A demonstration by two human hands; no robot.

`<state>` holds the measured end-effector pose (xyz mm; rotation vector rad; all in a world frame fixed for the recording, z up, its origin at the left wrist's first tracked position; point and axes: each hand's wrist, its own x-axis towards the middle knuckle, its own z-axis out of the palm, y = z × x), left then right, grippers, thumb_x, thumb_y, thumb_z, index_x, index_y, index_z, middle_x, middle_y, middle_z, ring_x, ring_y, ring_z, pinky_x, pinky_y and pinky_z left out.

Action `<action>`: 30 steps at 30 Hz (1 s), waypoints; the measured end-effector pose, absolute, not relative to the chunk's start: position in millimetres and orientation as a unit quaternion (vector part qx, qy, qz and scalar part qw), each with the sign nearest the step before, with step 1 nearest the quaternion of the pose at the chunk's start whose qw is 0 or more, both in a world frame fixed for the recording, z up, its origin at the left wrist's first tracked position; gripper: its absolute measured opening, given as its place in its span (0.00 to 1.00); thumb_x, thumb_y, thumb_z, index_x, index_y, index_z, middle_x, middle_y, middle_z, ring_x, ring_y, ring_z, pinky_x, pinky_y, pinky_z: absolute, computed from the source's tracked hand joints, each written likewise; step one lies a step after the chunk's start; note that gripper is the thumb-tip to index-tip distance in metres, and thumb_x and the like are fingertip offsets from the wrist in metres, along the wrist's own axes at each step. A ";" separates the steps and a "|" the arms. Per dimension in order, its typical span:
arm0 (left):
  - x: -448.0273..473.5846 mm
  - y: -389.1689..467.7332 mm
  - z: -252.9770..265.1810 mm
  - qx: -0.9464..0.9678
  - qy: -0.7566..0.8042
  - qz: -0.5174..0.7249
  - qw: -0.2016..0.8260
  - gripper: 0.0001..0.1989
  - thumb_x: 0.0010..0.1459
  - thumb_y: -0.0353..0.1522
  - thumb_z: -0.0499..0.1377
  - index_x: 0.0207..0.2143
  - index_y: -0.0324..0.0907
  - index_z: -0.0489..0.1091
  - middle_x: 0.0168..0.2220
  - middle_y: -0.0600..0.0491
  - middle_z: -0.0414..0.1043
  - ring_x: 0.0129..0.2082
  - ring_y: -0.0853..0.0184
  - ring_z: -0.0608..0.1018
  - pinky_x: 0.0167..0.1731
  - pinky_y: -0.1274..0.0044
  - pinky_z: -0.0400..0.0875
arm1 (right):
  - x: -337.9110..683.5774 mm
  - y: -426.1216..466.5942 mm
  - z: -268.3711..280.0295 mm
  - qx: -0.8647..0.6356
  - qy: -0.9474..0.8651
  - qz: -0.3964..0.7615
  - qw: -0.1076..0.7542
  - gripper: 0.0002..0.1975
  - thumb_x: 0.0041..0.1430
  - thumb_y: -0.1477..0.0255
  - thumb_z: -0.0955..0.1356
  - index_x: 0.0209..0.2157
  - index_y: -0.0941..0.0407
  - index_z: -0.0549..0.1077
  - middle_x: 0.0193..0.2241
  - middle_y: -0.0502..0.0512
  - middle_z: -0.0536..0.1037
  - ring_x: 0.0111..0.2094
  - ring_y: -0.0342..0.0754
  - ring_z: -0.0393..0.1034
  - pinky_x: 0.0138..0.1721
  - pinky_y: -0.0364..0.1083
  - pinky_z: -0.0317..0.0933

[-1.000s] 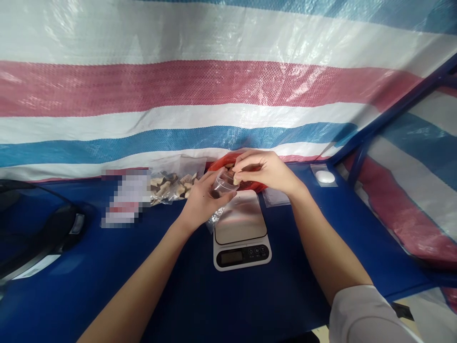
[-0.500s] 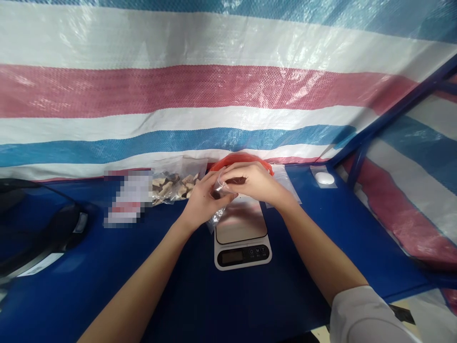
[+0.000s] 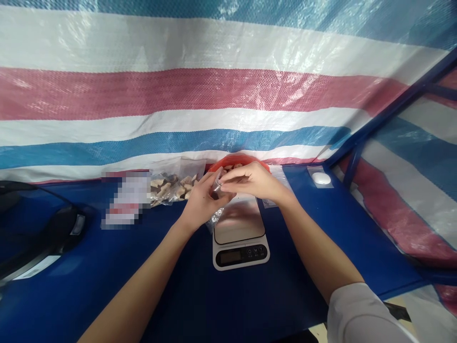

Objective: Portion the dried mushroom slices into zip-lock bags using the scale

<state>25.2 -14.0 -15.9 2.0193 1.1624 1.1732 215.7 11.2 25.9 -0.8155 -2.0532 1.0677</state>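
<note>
A clear plastic bag (image 3: 215, 216) hangs from my left hand (image 3: 203, 200), whose fingers are closed around its upper part. My right hand (image 3: 252, 181) pinches the bag's edge from the other side, near its mouth. Both hands are above the back left of a white kitchen scale (image 3: 241, 228) with a dark display. Just behind my right hand is a red bag or basin (image 3: 246, 158) holding pale, dried-looking pieces, partly hidden by my fingers. What lies inside the clear bag is hard to make out.
Filled clear bags of dried slices (image 3: 164, 188) lie left of my hands, beside a blurred-out paper (image 3: 128, 197). Flat clear bags (image 3: 280, 178) and a small white oval object (image 3: 321, 178) are at the right. A black strapped item (image 3: 64, 228) sits far left; striped sheeting (image 3: 214, 90) rises behind.
My right hand has shifted slightly and uncovers more of the pale pieces in the red container. Both hands still hold the clear bag; the view has moved a little.
</note>
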 end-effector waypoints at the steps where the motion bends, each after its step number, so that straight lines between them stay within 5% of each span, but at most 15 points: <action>1: 25.3 -14.1 -16.0 0.750 0.431 0.428 0.261 0.27 0.55 0.41 0.66 0.55 0.43 0.72 0.49 0.45 0.76 0.47 0.55 0.79 0.43 0.66 0.78 | 216.5 11.4 26.7 -0.320 -0.796 0.394 0.330 0.09 0.59 0.67 0.73 0.39 0.54 0.83 0.37 0.53 0.84 0.37 0.48 0.78 0.43 0.48 0.73; 7: 13.8 -11.5 -10.7 0.731 0.425 0.413 0.337 0.38 0.50 0.47 0.70 0.60 0.43 0.70 0.56 0.44 0.74 0.53 0.53 0.77 0.51 0.64 0.76 | 232.6 14.5 31.2 -0.323 -0.808 0.380 0.313 0.07 0.58 0.69 0.72 0.37 0.55 0.84 0.34 0.51 0.84 0.34 0.47 0.77 0.38 0.45 0.69; 13: -2.9 -5.3 -7.6 0.687 0.454 0.379 0.422 0.27 0.60 0.50 0.61 0.55 0.45 0.76 0.42 0.48 0.82 0.41 0.55 0.82 0.37 0.69 0.79 | 244.7 13.1 31.0 -0.347 -0.809 0.376 0.288 0.08 0.57 0.66 0.73 0.36 0.55 0.84 0.33 0.51 0.84 0.36 0.48 0.77 0.39 0.45 0.67; 22: 4.5 -12.9 1.5 0.691 0.442 0.351 0.452 0.20 0.57 0.50 0.63 0.34 0.42 0.78 0.30 0.52 0.79 0.27 0.65 0.78 0.25 0.77 0.71 | 245.7 -0.5 39.8 -0.356 -0.817 0.368 0.263 0.06 0.58 0.69 0.73 0.36 0.54 0.83 0.32 0.50 0.84 0.33 0.46 0.76 0.36 0.44 0.66; 30: 17.8 -19.5 -3.2 0.725 0.461 0.401 0.318 0.16 0.61 0.46 0.60 0.36 0.43 0.77 0.36 0.50 0.81 0.35 0.61 0.80 0.40 0.70 0.76 | 248.2 -9.9 25.7 -0.361 -0.766 0.431 0.311 0.11 0.58 0.63 0.74 0.31 0.56 0.82 0.27 0.52 0.81 0.30 0.45 0.74 0.34 0.45 0.68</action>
